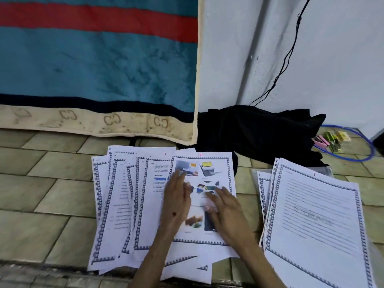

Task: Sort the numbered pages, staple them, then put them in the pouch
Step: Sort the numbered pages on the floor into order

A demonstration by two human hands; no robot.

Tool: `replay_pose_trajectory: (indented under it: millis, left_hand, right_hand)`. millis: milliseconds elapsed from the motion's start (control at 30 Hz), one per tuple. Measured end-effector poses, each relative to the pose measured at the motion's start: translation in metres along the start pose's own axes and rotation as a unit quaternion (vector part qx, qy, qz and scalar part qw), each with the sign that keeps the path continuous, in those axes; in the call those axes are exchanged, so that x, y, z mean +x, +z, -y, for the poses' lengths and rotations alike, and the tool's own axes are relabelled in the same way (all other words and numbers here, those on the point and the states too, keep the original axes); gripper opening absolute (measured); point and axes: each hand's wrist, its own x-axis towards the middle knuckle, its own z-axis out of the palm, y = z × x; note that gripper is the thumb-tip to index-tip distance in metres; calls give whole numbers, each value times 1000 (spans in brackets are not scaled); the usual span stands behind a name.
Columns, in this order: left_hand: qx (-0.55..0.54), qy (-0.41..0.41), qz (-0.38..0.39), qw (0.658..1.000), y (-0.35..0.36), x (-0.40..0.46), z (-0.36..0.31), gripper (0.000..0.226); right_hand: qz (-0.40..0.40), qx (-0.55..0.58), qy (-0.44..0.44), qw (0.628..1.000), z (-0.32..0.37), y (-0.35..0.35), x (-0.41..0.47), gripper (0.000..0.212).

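Because both hands lie flat with straight fingers on the top sheet, neither grips anything: the left hand [176, 201] presses the left half and the right hand [223, 206] the right half of the white bordered page marked 14 in red, printed with small colour pictures [209, 173]. It tops a fanned spread of white pages with blue patterned borders [116, 204] on the tiled floor [41, 194], toward its near edge. To the right, apart from the fan, sits a squarer stack of the same bordered pages headed by page 1 [311, 215], which partly covers what may be a clear plastic pouch [326, 170].

Single sheets like these are likely light, limp and slippery on one another, and easily creased. Sliding one free by flat fingertip pressure, then pinching a corner or long edge, looks safest. Small coloured staplers [330, 140] lie near the floor's far right corner, beside a black cloth [259, 129].
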Motion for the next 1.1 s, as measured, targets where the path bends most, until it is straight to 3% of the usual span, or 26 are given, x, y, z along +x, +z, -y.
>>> replay_pose_trajectory:
  millis: [100, 267, 467, 733, 867, 1000, 1100]
  left_hand:
    - [56, -70, -126, 988, -35, 6, 25, 51]
    - [148, -185, -43, 971, -64, -2, 73, 57]
    - [215, -209, -22, 954, -69, -15, 84, 59]
    - [208, -244, -57, 945, -87, -17, 96, 59]
    - [202, -238, -65, 948, -90, -13, 101, 59]
    - [201, -218, -73, 952, -91, -10, 102, 59]
    - [203, -216, -73, 952, -91, -10, 101, 58]
  right_hand:
    - [105, -5, -29, 994, 13, 30, -3, 63]
    - [110, -67, 43, 991, 5, 29, -5, 66]
    - [105, -55, 75, 990, 6, 29, -5, 71]
    - [107, -61, 93, 988, 20, 31, -1, 90]
    - [113, -59, 108, 986, 27, 22, -1, 85]
    - [1, -82, 142, 987, 54, 20, 15, 80]
    - [52, -79, 200, 975, 77, 24, 36, 77]
